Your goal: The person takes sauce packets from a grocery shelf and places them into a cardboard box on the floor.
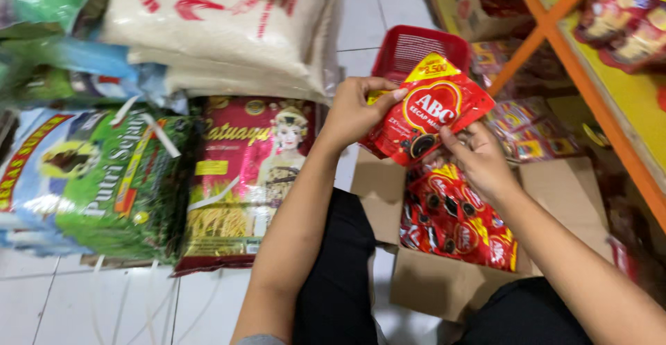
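Both of my hands hold a small stack of red sauce pouches with yellow tops above an open cardboard box. My left hand grips the stack's left edge, thumb on the front. From below, my right hand supports the stack at its right, fingers curled behind the pouches. Several more red pouches lie packed in the box beneath my right wrist. A red plastic basket stands just behind the held stack.
Large rice sacks are piled at the left, with green and red printed bags leaning in front. An orange-framed shelf with more packets runs along the right. White floor tiles show at the lower left.
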